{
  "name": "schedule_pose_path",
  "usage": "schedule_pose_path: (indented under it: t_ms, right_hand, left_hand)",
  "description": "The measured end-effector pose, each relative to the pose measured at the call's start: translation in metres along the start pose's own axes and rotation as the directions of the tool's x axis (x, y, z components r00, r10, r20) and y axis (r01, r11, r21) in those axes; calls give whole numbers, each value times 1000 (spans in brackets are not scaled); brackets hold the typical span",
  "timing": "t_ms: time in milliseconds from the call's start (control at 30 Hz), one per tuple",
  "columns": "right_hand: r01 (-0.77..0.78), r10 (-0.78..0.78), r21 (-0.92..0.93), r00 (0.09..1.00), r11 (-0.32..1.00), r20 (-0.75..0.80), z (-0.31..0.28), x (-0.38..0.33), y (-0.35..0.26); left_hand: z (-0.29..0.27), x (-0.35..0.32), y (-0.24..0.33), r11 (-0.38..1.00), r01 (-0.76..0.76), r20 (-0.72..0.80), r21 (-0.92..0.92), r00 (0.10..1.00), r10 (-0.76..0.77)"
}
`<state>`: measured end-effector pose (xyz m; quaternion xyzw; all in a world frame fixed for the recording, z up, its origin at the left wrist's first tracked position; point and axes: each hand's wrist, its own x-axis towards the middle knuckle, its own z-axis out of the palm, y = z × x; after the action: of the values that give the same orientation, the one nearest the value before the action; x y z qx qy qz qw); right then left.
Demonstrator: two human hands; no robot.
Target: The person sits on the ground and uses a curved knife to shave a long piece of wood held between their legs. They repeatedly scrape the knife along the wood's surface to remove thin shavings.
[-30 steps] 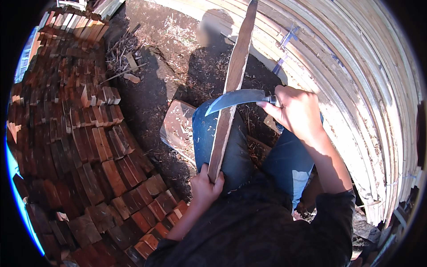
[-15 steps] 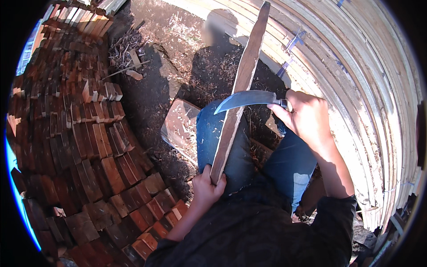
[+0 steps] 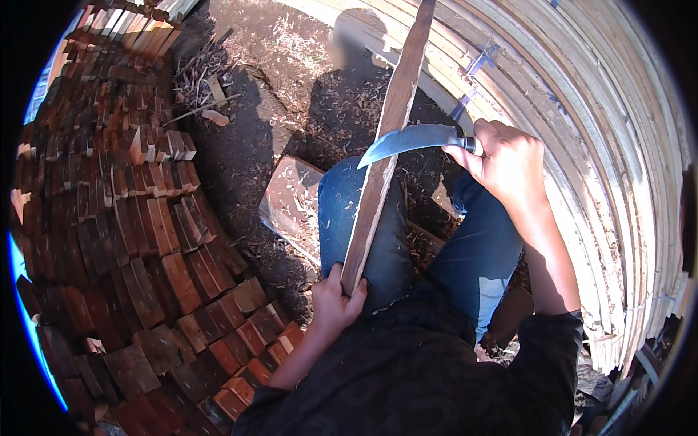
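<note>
A long brown wooden slat (image 3: 378, 178) with pale, uneven edges slants up and away from my lap, resting along my left thigh. My left hand (image 3: 337, 301) is closed around its near end, thumb on top. In my right hand (image 3: 507, 161) I grip the handle of a curved knife (image 3: 414, 138), fingers wrapped round it. The broad steel blade lies across the slat about midway along it, its tip reaching past the slat's left edge. Whether the blade bites into the wood, I cannot tell.
Stacked reddish-brown wood blocks (image 3: 145, 291) fill the left side. Long pale strips (image 3: 582, 145), tied in places with blue bands, line the right. Ahead lies dirt ground (image 3: 280, 65) strewn with shavings. A flat board (image 3: 291, 207) sits by my left knee.
The knife and my right hand have shifted slightly away from me, farther up the slat. The slat's far end has tipped a little to the left. My left hand keeps its hold.
</note>
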<state>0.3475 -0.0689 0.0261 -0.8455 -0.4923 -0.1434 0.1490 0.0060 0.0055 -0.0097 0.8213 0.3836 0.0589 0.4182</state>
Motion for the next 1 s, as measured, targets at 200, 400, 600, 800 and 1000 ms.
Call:
schedule_pose_path:
  t_ms: [200, 400, 600, 800, 1000]
  right_hand:
    - [-53, 45, -96, 995, 994, -87, -2, 19, 27]
    - [-76, 70, 82, 995, 994, 78, -15, 4, -4]
    - [11, -11, 89, 1000, 996, 9, -9, 6, -16]
    - [4, -4, -38, 1000, 999, 5, 1, 33, 20]
    - [50, -53, -59, 998, 997, -47, 9, 39, 28]
  left_hand:
    - [-1, 2, 2, 1000, -17, 13, 26, 1000, 17]
    - [-2, 3, 1, 999, -23, 9, 42, 1000, 23]
    - [0, 1, 2, 1000, 16, 5, 19, 1000, -16]
    - [1, -1, 1, 998, -3, -18, 67, 1000, 4]
    - [1, 0, 4, 999, -4, -8, 48, 1000, 5]
